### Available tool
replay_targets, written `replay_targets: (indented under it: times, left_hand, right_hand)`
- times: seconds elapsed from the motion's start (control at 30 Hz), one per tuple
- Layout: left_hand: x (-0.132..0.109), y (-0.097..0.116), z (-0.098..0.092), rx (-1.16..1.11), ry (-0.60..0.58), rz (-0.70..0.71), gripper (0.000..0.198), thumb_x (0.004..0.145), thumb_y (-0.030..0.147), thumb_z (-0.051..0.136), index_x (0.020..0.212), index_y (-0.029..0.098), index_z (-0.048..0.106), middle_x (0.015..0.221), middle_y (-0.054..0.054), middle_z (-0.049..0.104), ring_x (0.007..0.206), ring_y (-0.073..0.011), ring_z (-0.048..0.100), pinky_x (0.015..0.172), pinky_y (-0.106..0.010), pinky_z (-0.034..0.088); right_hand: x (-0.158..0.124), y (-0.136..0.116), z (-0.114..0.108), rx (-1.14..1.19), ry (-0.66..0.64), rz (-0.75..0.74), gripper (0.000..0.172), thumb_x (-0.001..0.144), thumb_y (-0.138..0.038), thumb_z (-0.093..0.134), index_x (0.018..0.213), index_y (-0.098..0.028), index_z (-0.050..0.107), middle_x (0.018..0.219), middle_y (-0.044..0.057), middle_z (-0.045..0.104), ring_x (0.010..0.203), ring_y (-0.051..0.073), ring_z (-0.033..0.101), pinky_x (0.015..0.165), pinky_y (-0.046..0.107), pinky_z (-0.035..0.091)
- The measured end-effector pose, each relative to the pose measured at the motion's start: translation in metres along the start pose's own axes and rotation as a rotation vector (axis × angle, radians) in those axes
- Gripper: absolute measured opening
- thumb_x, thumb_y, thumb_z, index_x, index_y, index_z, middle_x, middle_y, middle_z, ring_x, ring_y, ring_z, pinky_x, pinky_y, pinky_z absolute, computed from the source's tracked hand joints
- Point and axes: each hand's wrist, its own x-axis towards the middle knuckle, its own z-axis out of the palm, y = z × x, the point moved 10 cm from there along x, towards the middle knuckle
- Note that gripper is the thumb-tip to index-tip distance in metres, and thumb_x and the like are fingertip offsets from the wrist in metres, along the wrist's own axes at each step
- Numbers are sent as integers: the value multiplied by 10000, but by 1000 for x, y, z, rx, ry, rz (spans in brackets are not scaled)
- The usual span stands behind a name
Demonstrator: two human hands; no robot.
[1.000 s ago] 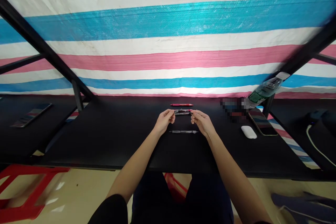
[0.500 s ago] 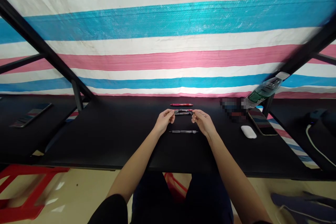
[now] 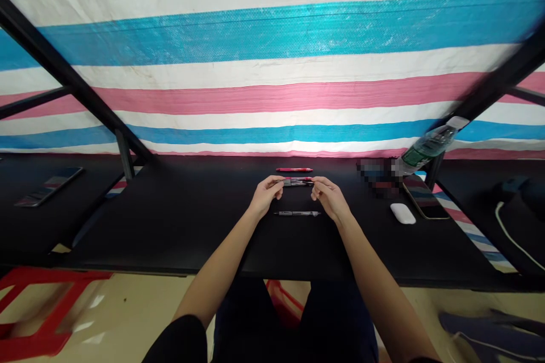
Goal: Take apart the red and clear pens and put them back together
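Observation:
My left hand and my right hand meet at the middle of the black table. Their fingertips pinch the two ends of a dark pen with red parts, held level just above the tabletop. It may be more than one piece, but the picture is too small to tell. A pink-red pen lies just beyond my fingers. A black pen lies nearer me, below the gap between my hands, and neither hand touches it.
To the right stand a tilted water bottle, a white mouse, a phone and a pixelated object. Another phone lies far left. A striped tarp hangs behind the table, and black frame bars slant across both sides.
The dark pen now lies straighter and looks longer, its left end reaching further into my left fingers. My hands have shifted only slightly.

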Motion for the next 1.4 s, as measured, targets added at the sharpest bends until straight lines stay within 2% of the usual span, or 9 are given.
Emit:
replay_targets:
  times: [0.1, 0.27, 0.53, 0.67, 0.8, 0.97, 1.1, 1.23, 1.4]
  left_hand:
    - [-1, 0, 3, 37, -26, 8, 268, 745, 315, 713, 939, 138, 657, 602, 27, 518, 520, -77, 449, 529, -247, 343]
    - [-3, -1, 11, 85, -68, 3, 275, 740, 310, 715, 934, 125, 650, 633, 14, 548, 535, -81, 474, 537, -247, 362]
    - [-4, -5, 13, 69, -56, -64, 332, 766, 444, 693, 803, 120, 631, 655, -18, 583, 522, -82, 482, 506, -238, 348]
    - [-2, -8, 4, -94, 24, -116, 401, 778, 507, 668, 768, 107, 634, 591, -11, 529, 500, -85, 452, 478, -240, 308]
    - [-1, -11, -2, -250, 88, -176, 408, 786, 506, 666, 745, 101, 630, 566, -4, 489, 511, -86, 442, 478, -234, 296]
    - [-3, -13, -1, -306, 86, -207, 368, 795, 470, 669, 737, 111, 612, 582, 1, 479, 517, -84, 442, 477, -228, 297]
    - [-3, -14, 1, -310, 64, -200, 319, 787, 417, 680, 810, 105, 619, 625, -6, 506, 532, -85, 463, 479, -226, 308]
    - [-3, -12, 2, -288, 53, -182, 289, 772, 377, 688, 862, 111, 617, 634, -2, 517, 534, -84, 469, 477, -220, 306]
    - [-3, -11, 3, -281, 46, -175, 241, 752, 330, 707, 822, 150, 563, 610, 12, 518, 531, -86, 472, 479, -217, 312]
  right_hand:
    - [0, -2, 0, 1, 10, -13, 211, 714, -358, 762, 821, -204, 668, 566, -37, 499, 540, 112, 475, 507, 265, 443]
    - [-3, -5, 6, -19, -32, -14, 276, 788, -448, 690, 906, -198, 697, 796, 48, 650, 731, 165, 608, 619, 302, 522]
    - [-5, -1, 19, -253, -102, -33, 392, 785, -462, 668, 1073, -196, 677, 746, 22, 615, 607, 128, 519, 505, 259, 425]
    - [-5, -22, -4, -526, 119, -220, 274, 827, -405, 581, 986, -201, 672, 741, 23, 590, 631, 146, 505, 588, 293, 435]
    - [-10, -42, -25, -1012, 365, -386, 227, 813, -273, 500, 934, -184, 670, 787, 68, 578, 753, 211, 497, 751, 366, 444]
    - [-13, -38, -43, -1385, 512, -325, 285, 759, -209, 501, 985, -156, 667, 941, 131, 529, 899, 273, 454, 831, 404, 393]
    - [-14, -30, -54, -1489, 567, -238, 298, 753, -234, 534, 1014, -158, 654, 988, 139, 504, 923, 290, 438, 816, 412, 370]
    - [-16, -28, -62, -1521, 618, -211, 217, 744, -254, 548, 904, -151, 653, 963, 150, 517, 918, 301, 443, 794, 415, 364]
    - [-14, -33, -66, -1417, 614, -189, 128, 755, -266, 536, 793, -170, 612, 889, 143, 572, 891, 293, 487, 781, 416, 386]
